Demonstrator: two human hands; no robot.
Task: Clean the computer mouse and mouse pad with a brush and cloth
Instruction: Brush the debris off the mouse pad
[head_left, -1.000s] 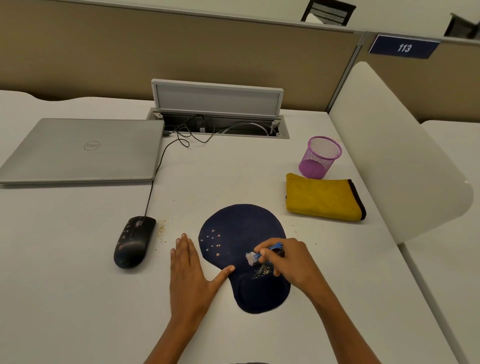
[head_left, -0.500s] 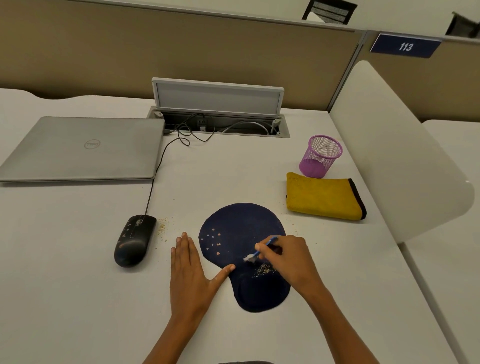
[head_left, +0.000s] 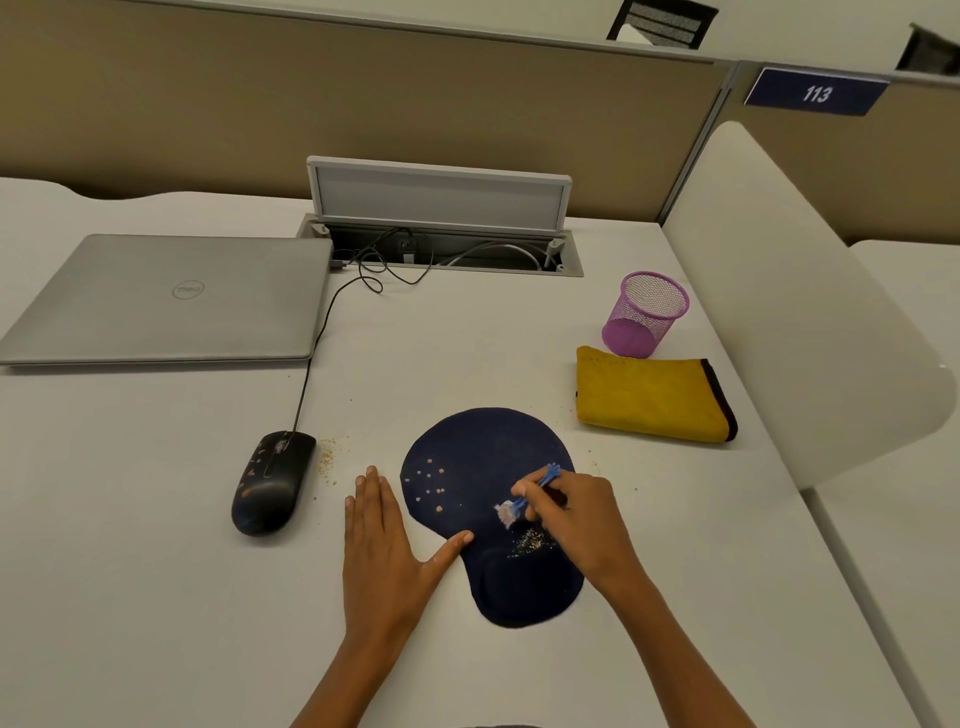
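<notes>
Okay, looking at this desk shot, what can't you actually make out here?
Head view only:
- Brush: most of its handle is hidden inside the right hand.
- Mouse pad: the part under the right hand is covered.
- Mouse cable: its far end vanishes beside the laptop, plug too small to tell.
- Cable tray: its inside is dark and partly hidden by its raised lid.
- Specks on the pad: too small to identify.
- Left hand: its palm faces down, unseen.

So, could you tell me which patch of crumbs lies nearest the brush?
The fine speckled patch just below the brush; the round crumbs lie further left.
</notes>
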